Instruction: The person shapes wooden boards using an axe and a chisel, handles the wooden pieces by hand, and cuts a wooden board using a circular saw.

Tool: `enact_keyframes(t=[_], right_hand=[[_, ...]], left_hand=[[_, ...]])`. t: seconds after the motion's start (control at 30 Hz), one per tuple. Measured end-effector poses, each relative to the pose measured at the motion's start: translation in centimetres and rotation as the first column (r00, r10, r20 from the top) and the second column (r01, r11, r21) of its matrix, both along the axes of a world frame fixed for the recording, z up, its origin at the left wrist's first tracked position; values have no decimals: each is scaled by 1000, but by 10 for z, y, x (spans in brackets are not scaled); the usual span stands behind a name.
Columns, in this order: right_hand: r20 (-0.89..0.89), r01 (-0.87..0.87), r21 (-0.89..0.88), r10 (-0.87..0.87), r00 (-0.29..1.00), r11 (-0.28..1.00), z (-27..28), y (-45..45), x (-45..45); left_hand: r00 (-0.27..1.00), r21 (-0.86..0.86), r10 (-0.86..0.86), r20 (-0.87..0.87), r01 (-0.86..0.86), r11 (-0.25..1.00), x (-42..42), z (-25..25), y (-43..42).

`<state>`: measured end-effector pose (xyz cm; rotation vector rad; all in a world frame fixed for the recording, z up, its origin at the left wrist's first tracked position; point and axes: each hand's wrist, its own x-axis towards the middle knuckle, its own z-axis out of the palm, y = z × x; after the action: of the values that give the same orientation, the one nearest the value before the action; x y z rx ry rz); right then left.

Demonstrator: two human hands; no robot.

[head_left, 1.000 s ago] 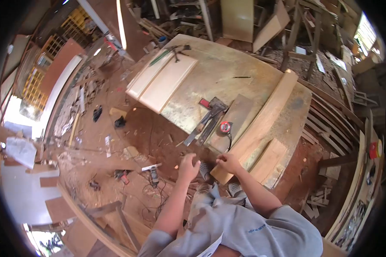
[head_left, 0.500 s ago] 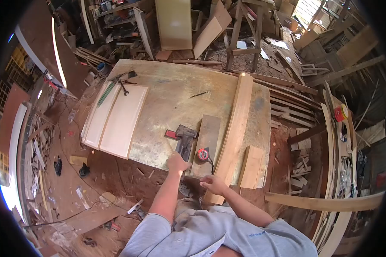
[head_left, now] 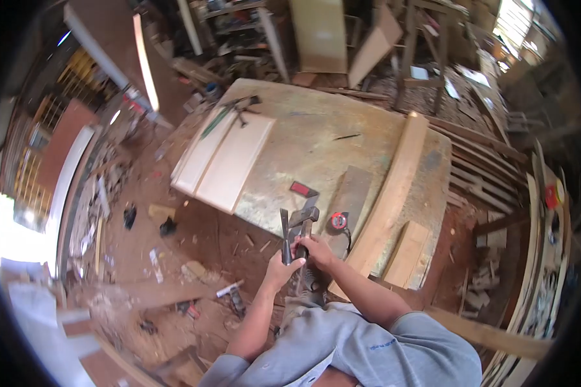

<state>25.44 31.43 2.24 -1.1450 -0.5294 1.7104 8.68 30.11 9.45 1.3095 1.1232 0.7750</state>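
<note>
My left hand (head_left: pixel 279 272) is closed around a chisel (head_left: pixel 285 235), its blade pointing up. Close beside it, my right hand (head_left: pixel 316 250) grips a hammer (head_left: pixel 308 222) by the handle just below its dark head. The left thumb reaches across against the hammer's handle. Both tools are upright in front of my body at the table's near edge. Just beyond them lies a small red-handled tool (head_left: pixel 301 188), perhaps a try square. A red and black tape measure (head_left: pixel 337 221) rests on a flat grey-brown board (head_left: pixel 353 193) to the right.
On the worktable (head_left: pixel 303 151) lie a long wooden beam (head_left: pixel 394 193), a short wood block (head_left: pixel 408 255), two pale panels (head_left: pixel 235 164) and a pencil (head_left: pixel 347 137). Pliers-like tools (head_left: pixel 242 109) sit on the panels. Scraps and cords cover the ground; stacked slats (head_left: pixel 478 171) stand right.
My left hand has lifted a chisel off the table, and the hammer has come up too. My right hand has moved in and closed on the hammer. The view has shifted left.
</note>
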Motion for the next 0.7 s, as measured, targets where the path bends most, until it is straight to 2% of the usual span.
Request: enact_keyframes(t=[0.03, 0.1, 0.13, 0.2, 0.23, 0.27, 0.3, 0.37, 0.43, 0.5, 0.6, 0.7], right_hand=[[222, -85, 81, 65, 973, 993, 16, -15, -1], [634, -302, 224, 97, 768, 927, 62, -42, 4], [673, -345, 279, 73, 736, 896, 75, -50, 9], [735, -440, 386, 18, 678, 811, 89, -62, 20], [641, -528, 297, 244, 728, 796, 89, -65, 26], [513, -624, 207, 459, 725, 754, 90, -68, 26], [539, -693, 177, 520, 663, 699, 125, -82, 25], [425, -773, 125, 670, 608, 622, 110, -103, 21], [280, -805, 81, 762, 584, 588, 93, -142, 1], [142, -817, 11, 808, 572, 576, 91, -188, -18], [145, -928, 59, 917, 371, 367, 89, -250, -47], [227, -983, 66, 957, 181, 171, 93, -314, -81]], left_hand=[[964, -210, 7, -267, -66, 975, -18, 9, -24], [935, -324, 154, -320, -261, 909, -37, 31, -80], [911, -381, 225, -346, -355, 854, -44, 43, -114], [794, -76, 383, -473, -470, 880, -57, 54, -187], [723, 84, 461, -515, -493, 866, -70, 47, -226], [648, 186, 545, -532, -538, 822, -74, 52, -264], [565, 285, 624, -540, -574, 767, -77, 57, -303], [381, 381, 772, -509, -704, 599, -73, 100, -361], [277, 337, 940, -199, -881, 331, -71, 120, -415], [116, 288, 988, 100, -954, 83, -72, 128, -463], [-60, 204, 951, 304, -971, -126, -71, 131, -537], [-170, 61, 851, 497, -972, -229, -73, 137, -620]])
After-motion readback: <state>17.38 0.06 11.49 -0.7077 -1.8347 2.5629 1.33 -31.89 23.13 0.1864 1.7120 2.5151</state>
